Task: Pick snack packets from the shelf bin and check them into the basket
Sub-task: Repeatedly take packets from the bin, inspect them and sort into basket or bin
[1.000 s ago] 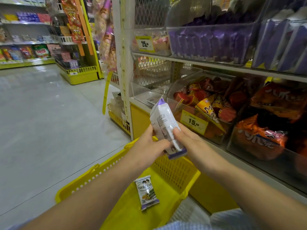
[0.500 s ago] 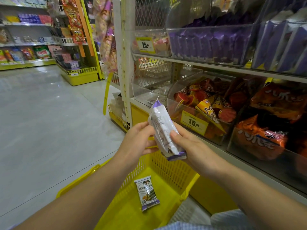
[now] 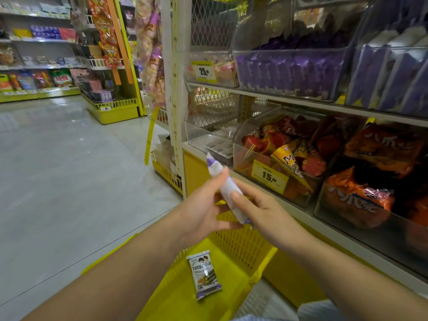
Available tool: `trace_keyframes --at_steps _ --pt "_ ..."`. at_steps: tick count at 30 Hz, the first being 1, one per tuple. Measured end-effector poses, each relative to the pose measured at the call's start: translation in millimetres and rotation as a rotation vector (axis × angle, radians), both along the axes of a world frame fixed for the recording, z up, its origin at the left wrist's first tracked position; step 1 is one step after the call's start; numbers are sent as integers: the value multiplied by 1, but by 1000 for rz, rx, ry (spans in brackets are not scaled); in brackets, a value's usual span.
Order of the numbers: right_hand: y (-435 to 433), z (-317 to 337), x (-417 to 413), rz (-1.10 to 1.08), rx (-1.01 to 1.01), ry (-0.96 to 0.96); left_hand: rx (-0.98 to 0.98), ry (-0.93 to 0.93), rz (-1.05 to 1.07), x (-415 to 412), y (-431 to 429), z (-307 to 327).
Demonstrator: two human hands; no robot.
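Observation:
A white and purple snack packet (image 3: pixel 224 186) is held edge-on between both hands, above the yellow basket (image 3: pixel 243 246). My left hand (image 3: pixel 203 205) grips its left side with the thumb near the top. My right hand (image 3: pixel 257 208) pinches its lower right side. A second packet (image 3: pixel 204 274) of the same kind lies flat on the basket floor. On the upper shelf, a clear bin (image 3: pixel 287 72) holds several purple packets.
A clear bin (image 3: pixel 278 158) of red and orange snacks with a 15 price tag sits at hand height on the right. Orange bags (image 3: pixel 361 198) fill the bin beside it. The grey aisle floor (image 3: pixel 69 170) opens to the left, with more shelves at the far end.
The packet has turned from its printed face to edge-on, and both hands have shifted slightly up. The packet in the basket has not moved.

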State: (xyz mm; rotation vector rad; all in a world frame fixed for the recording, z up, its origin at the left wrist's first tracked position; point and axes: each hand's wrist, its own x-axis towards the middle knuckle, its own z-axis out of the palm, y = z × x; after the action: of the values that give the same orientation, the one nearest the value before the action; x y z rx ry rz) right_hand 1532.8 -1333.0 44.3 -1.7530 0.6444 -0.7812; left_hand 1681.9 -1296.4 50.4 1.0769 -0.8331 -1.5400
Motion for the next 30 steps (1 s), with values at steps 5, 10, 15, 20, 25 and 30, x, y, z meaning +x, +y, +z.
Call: trace_keyframes --at_steps 5,10,15,20,25,30 --pt "7 22 -18 -89 -21 -9 -79 92 174 1 7 11" --pt "21 47 -40 -74 -7 -36 -253 35 186 -11 14 38" --pt "26 96 -73 -206 -146 -57 -396 -120 75 -51 9 77" --pt "29 173 -117 -314 -490 -27 -498 -172 49 -103 -16 141" --pt "11 238 -162 -557 -730 -17 -589 -477 17 -134 -40 200" --pt "-12 288 -202 -866 -991 281 -931 -1145 106 -148 -71 231"
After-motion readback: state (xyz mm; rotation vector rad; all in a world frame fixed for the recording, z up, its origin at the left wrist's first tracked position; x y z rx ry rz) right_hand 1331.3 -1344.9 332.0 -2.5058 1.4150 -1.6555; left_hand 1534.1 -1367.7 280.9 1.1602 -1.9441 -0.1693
